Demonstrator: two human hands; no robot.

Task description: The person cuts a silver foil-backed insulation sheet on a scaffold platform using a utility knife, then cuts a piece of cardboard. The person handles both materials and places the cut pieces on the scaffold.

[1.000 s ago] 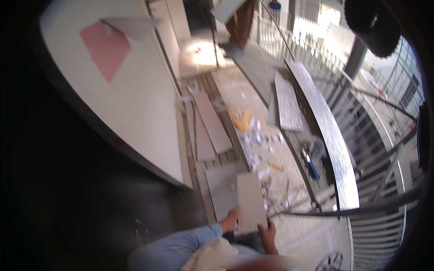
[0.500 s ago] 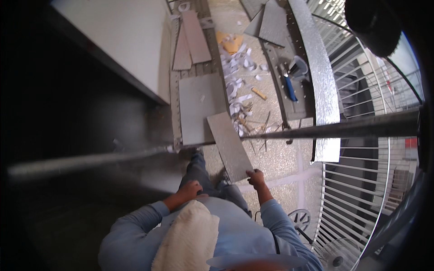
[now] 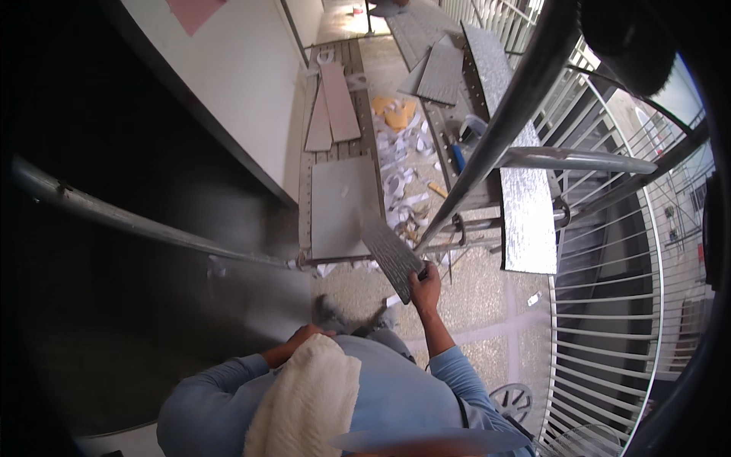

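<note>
In my right hand [image 3: 425,288] is one end of a narrow grey panel [image 3: 391,250], its dark ribbed face showing. The panel slants away from me to the left, and its far end overlaps the corner of a large pale grey sheet [image 3: 343,202] on the perforated metal plank [image 3: 368,133]. Whether the two touch, I cannot tell. Close against my waist is my left hand [image 3: 308,333], its fingers mostly hidden. Beyond the pale sheet, pinkish strips [image 3: 339,99] lie on the same plank.
Steel pipes [image 3: 487,145] cross in front and at the left. Curled white strips [image 3: 400,183] and a crumpled orange-yellow piece [image 3: 394,113] litter the floor. On the right plank are a blue-handled tool [image 3: 458,157], grey panels [image 3: 442,72] and a long silver strip [image 3: 527,228]. White railings [image 3: 601,335] stand at right.
The panel in my right hand has turned from its smooth light face to its dark ribbed face. My right hand has risen slightly; my left hand has drawn in closer to my waist. The view has shifted.
</note>
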